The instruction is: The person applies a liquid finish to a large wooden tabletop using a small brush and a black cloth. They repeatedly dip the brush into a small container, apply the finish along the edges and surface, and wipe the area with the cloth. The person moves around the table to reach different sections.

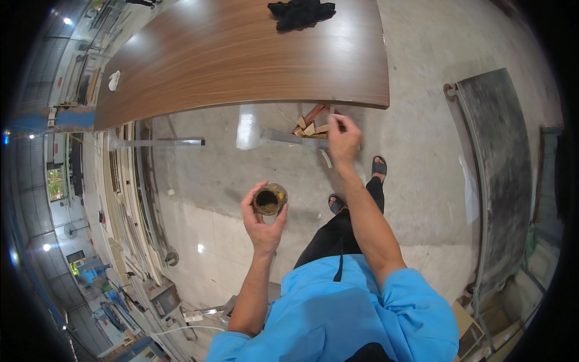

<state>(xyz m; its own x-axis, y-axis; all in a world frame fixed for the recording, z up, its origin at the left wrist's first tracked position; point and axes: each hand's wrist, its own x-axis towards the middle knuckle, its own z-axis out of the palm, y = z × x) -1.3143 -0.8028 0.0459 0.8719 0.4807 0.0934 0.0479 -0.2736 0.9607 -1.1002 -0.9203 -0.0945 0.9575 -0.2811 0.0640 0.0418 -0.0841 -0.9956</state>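
Note:
My left hand [263,228] is wrapped around a small round jar [270,200] with a stained, yellow-flecked rim and a dark inside. What the jar contains is hard to tell. At the near edge of the wood-grain panel [229,66], my right hand [345,139] is closed in a pinch. Whatever sits between its fingertips is too small to make out. A crumpled black cloth [301,13] lies on the panel's far part. Toward its left end is a small white crumpled piece [114,80].
Wood offcuts [309,128] lie on the floor below the panel's near edge. Long boards [129,193] and stacked materials line the left side. A dark, worn board on a frame [497,175] stands to the right. A fan [70,231] is at far left.

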